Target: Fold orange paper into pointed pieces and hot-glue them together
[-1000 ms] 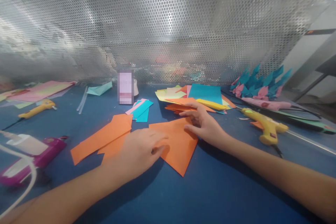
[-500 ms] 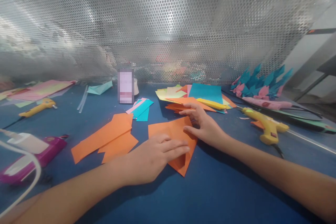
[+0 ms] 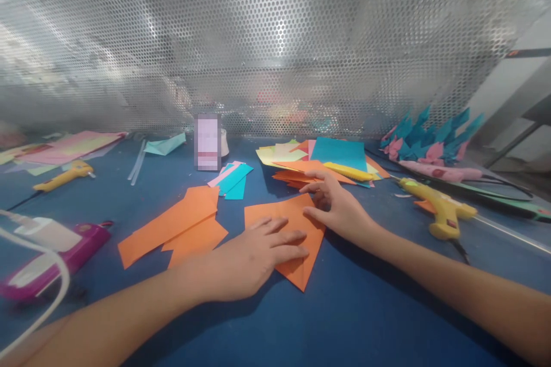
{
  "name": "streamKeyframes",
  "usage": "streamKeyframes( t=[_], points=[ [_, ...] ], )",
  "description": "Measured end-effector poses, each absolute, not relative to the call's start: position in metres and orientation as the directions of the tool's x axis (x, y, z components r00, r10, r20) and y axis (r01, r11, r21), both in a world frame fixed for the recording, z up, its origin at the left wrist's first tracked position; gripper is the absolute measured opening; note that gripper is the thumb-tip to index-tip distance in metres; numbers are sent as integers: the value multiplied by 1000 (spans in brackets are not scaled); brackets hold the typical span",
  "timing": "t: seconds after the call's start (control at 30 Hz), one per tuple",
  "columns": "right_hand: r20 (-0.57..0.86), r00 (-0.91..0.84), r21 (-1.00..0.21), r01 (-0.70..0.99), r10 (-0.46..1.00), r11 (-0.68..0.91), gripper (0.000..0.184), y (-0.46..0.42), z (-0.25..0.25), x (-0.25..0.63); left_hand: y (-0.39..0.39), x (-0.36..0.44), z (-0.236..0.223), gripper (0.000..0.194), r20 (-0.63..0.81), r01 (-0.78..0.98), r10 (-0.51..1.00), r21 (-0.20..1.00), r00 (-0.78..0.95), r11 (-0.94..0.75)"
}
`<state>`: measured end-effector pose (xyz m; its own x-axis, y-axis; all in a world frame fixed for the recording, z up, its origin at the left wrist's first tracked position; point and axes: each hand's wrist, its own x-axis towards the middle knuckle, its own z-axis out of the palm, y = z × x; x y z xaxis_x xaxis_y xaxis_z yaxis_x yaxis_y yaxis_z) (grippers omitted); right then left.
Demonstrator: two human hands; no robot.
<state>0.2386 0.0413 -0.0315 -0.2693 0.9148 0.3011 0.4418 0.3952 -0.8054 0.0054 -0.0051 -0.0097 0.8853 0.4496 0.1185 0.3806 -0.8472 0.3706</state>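
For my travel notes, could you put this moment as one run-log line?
left hand: spread on orange sheet | right hand: at its right side | right: yellow glue gun on blue table

magenta power strip (image 3: 93, 238), left | yellow glue gun (image 3: 443, 205), right | perforated panel (image 3: 275, 40), behind

Left hand (image 3: 253, 261): palm down, fingers spread | Right hand (image 3: 342, 209): fingers bent, thumb apart

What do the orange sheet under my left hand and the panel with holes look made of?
Orange sheet: probably matte paper, being thin, crisp-edged and without shine. Panel: likely shiny metal, given its grey colour and bright reflections; a coating is possible.
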Motion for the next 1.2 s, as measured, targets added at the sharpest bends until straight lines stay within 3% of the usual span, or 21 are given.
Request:
streamKeyframes(
  t=[0.13, 0.4, 0.57, 0.77, 1.03, 1.2],
  points=[
    [338, -253, -789, 449, 907, 419, 45, 40, -32, 238, -5, 5, -10, 60, 117, 379, 450, 377, 885, -845],
    [426, -348, -637, 540, 835, 551, 5, 33, -24, 235, -8, 6, -9, 60, 70, 420, 468, 341, 881, -841],
    [526, -538, -379, 546, 659, 747, 14, 32, -28, 234, -8, 7, -9, 51, 84, 473, 528, 341, 845, -812],
    [535, -669, -191, 500, 517, 845, 18, 32, -30, 235, -7, 6, -12, 43, 159, 413, 498, 378, 853, -828],
    [565, -725, -57, 442, 394, 895, 28, 31, -28, 234, -7, 8, -9, 26, 138, 525, 623, 418, 770, -741],
    [551, -742, -45, 430, 382, 902, 26, 30, -27, 232, -6, 3, -20, 51, 105, 597, 667, 360, 738, -717]
  ],
)
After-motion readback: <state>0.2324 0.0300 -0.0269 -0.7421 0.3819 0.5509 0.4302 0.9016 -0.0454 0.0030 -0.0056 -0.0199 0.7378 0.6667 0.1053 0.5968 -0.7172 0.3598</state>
